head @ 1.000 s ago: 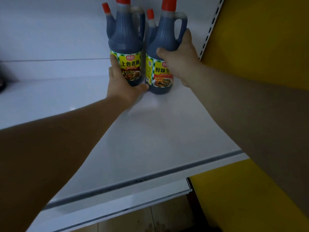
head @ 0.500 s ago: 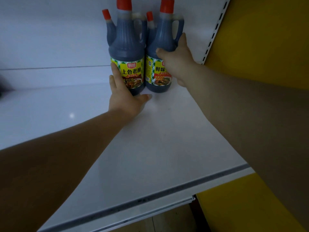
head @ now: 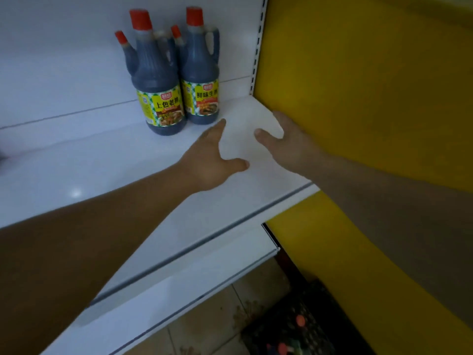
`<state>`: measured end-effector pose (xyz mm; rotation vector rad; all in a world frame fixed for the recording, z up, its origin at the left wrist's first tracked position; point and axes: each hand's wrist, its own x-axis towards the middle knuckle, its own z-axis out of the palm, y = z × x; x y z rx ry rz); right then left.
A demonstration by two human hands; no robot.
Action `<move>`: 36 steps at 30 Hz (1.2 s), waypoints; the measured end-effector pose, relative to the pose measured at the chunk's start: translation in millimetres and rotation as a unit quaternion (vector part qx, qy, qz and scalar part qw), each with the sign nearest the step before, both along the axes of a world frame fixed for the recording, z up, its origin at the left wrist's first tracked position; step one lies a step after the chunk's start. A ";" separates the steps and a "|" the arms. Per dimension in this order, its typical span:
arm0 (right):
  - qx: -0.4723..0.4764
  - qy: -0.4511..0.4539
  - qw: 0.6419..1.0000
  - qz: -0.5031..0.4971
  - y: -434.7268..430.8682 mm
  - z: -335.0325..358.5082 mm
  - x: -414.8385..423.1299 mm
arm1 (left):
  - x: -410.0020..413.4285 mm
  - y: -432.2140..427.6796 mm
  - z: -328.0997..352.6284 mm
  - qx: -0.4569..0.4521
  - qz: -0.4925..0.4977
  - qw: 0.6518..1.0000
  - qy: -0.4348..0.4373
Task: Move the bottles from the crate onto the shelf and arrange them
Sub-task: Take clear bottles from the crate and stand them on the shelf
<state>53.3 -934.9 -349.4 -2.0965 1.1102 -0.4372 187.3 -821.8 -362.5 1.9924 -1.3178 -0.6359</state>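
Two dark sauce bottles stand upright at the back of the white shelf (head: 122, 180), near its right-hand corner and close against the white back panel (head: 64, 60). The left bottle (head: 160, 98) stands a little further forward than the right bottle (head: 202, 80), and their sides are pressed together or very nearly so. Each has a red cap, a smaller red-tipped side spout, a handle at the neck and a yellow and green label facing forward. Both hands are over the shelf in front of the bottles and touch neither of them. The left hand (head: 212, 160) reaches forward with its fingers straight and its thumb spread wide, the fingertips just short of the right bottle's base, and it holds nothing. The right hand (head: 284, 139) is beside the yellow side panel (head: 358, 85), thumb out and fingers loose, also holding nothing; its far fingers are partly hidden by the hand itself. A slotted upright (head: 257, 47) runs up the corner between the back panel and the yellow panel. Below the shelf's front edge, on the tiled floor (head: 204, 329), sits the dark crate (head: 314, 298), with a few red caps showing inside it.
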 end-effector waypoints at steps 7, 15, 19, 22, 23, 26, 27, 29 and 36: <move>0.047 0.111 0.988 -0.101 60.9 -5.3 -162.5 | -118.1 27.5 11.8 0.074 -0.227 0.971 0.012; 0.197 0.192 0.944 -0.181 126.4 -105.5 -328.4 | -259.2 57.0 -109.2 0.253 -0.395 0.883 0.006; 0.271 0.199 0.921 -0.197 155.2 -167.2 -393.5 | -313.6 70.7 -190.4 0.359 -0.385 0.850 0.009; 0.308 0.202 0.910 -0.189 176.3 -207.0 -425.6 | -334.1 89.8 -230.3 0.422 -0.373 0.826 -0.019; 0.319 0.198 0.907 -0.192 182.9 -220.0 -438.5 | -342.0 95.0 -245.7 0.430 -0.368 0.824 -0.023; 0.342 0.191 0.894 -0.215 200.1 -253.3 -473.0 | -363.5 104.7 -275.6 0.457 -0.357 0.814 -0.030; 0.350 0.189 0.889 -0.228 205.3 -264.1 -483.4 | -370.9 105.4 -284.3 0.460 -0.356 0.813 -0.033; 0.349 0.194 0.881 -0.255 214.0 -280.7 -498.9 | -385.6 102.7 -303.6 0.455 -0.364 0.812 -0.030; 0.349 0.203 0.857 -0.320 211.3 -352.1 -524.4 | -444.6 65.1 -385.0 0.477 -0.403 0.781 0.009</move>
